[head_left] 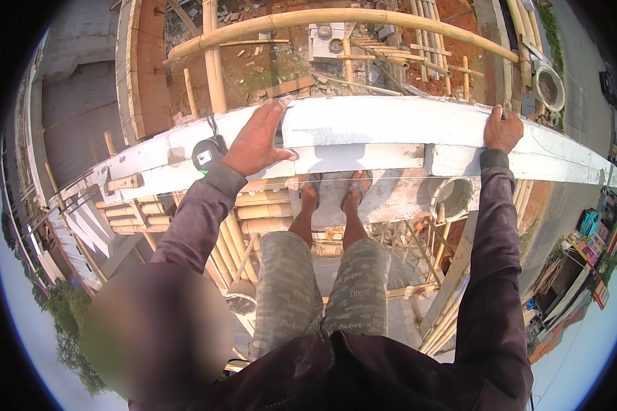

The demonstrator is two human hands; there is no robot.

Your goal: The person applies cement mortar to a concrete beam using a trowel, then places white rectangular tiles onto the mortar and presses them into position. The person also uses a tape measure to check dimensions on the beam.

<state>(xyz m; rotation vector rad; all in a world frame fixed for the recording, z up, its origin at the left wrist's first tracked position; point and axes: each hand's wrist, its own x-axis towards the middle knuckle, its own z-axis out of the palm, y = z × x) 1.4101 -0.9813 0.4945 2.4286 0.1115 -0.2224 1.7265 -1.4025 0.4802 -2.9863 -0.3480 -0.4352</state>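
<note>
A long white block [391,120] lies on top of a wall of white blocks [562,157], running left to right before me. My left hand [257,140] lies at its left end, fingers stretched over the top and thumb apart on the near side. At the right end my right hand [504,129] is closed, with its fingers curled over the top of the white block. Just left of my left hand, a black tape measure [208,153] with a cord rests on the wall. Farther left lies a tool with a wooden handle [125,183], its kind unclear.
A thin string [391,179] runs along the wall's near side. My feet stand on a narrow grey platform [332,198] amid bamboo scaffolding [264,211]. A mortar bucket [452,197] stands at right, another bucket [242,301] below left. Bamboo poles [343,17] cross beyond the wall.
</note>
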